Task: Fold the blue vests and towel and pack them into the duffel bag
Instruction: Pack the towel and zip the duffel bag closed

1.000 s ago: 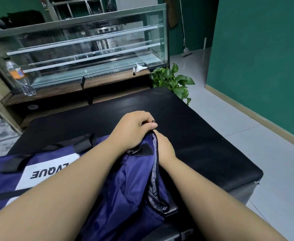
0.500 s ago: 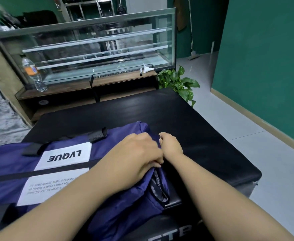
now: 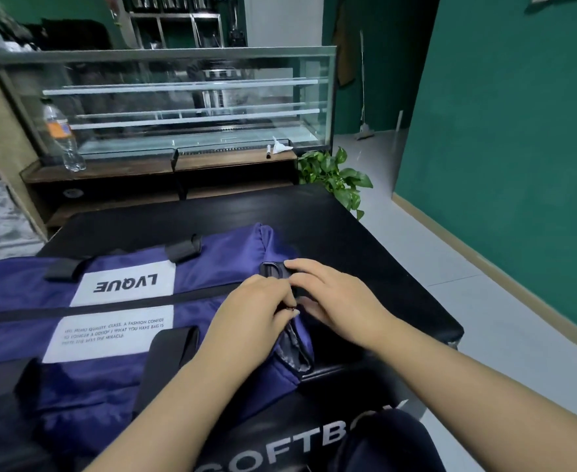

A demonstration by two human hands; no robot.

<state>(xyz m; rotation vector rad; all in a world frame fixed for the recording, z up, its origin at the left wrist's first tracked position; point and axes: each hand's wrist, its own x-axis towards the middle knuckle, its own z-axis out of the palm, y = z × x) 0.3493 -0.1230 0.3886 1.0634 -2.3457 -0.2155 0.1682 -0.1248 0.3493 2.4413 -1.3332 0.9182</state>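
In the head view, the left hand [image 3: 258, 306] is now sitting lower and nearer the camera than half a second ago, its fingers [image 3: 282, 298] curling tight and pinching a small dark ring-shaped zipper pull at the end of the duffel bag [image 3: 117, 335]. The right hand [image 3: 336, 298] is no longer tucked behind the left; it is lying flat beside it, fingers straighter and spread, pressing the bag's end fabric, with the tips of those fingers touching a black strap tab [image 3: 273, 270] just beyond the left fingers. More of the bag is showing than before: the whole white LVQUE label [image 3: 127, 284] and the lower text panel are coming into sight to the left of the fingers.

The navy duffel bag is lying on the black desk [image 3: 348, 240] with its long axis running left to right across the view, one end pointing right, under both hands, the other end running off the left edge. Its label is reading upside down from here, so its top is facing the camera side. A black band is crossing it lengthwise, ending under the left fingers. The grey lining at the zipper mouth is gaping just below the left fingers. The vests and towel are not visible.

Well beyond the fingers, a glass display case [image 3: 178, 103] is standing with a plastic bottle [image 3: 63, 137] on its wooden ledge, and a green plant [image 3: 334, 175] is sitting off the desk's far right corner.
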